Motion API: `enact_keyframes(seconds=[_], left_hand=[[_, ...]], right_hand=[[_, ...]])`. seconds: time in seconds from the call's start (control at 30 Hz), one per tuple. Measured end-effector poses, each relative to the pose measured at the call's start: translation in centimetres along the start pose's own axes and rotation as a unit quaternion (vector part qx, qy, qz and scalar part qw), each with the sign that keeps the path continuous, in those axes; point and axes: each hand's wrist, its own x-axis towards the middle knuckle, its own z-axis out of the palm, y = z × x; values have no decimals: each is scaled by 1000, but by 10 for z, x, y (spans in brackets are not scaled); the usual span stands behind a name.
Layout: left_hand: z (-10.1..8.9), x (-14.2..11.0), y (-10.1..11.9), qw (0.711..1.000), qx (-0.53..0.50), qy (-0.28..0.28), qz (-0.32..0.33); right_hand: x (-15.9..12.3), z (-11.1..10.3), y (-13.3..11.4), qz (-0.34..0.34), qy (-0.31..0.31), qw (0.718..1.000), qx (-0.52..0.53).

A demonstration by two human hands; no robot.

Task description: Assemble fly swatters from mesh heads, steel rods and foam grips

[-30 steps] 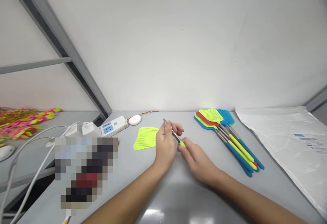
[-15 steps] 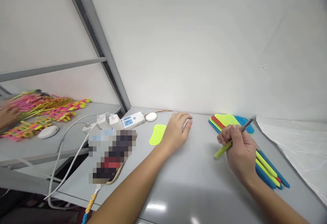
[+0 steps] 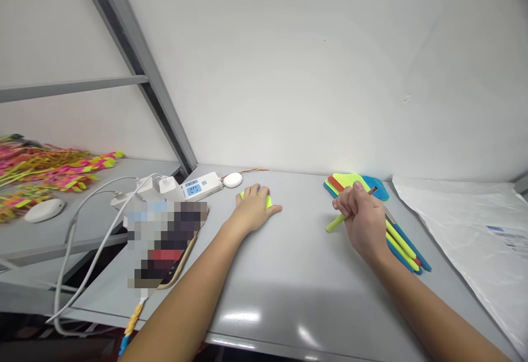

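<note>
My left hand [image 3: 252,210] lies on a small yellow-green mesh fly swatter head [image 3: 269,201] on the table, fingers spread over it and thumb out to the side. Much of that mesh piece is hidden under the palm. My right hand [image 3: 363,221] is closed round a yellow-green fly swatter handle [image 3: 335,223]; its coloured end sticks out to the left and a thin metal rod end shows at the upper right. Behind and below the right hand lie stacked fly swatters, with yellow-green, red and blue mesh heads [image 3: 350,179] and blue and yellow-green handles [image 3: 404,241].
A phone [image 3: 185,252], partly blurred out, lies left of my left forearm. Beyond it are a power strip [image 3: 202,186], white cables [image 3: 99,257] and a white oval device [image 3: 233,180]. White plastic sheeting [image 3: 466,230] covers the right side. Colourful strips [image 3: 61,166] lie on the neighbouring table.
My left hand has moved left onto the mesh head, its fingers now over it. My right hand still holds the handle. The view has shifted, and another person's hand at far left is out of sight.
</note>
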Motion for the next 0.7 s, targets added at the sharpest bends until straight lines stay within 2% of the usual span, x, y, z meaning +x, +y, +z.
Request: enact_keyframes(seconds=[0.33, 0.5, 0.7], left_hand=[[6, 1, 16, 996, -5, 34, 84], [-1, -1, 32, 996, -27, 29, 75], [-7, -6, 52, 988, -107, 87, 68]], right_hand=[[3, 0, 7, 29, -68, 995, -65], [9, 3, 11, 36, -85, 992, -89], [9, 2, 11, 33, -101, 991, -76]])
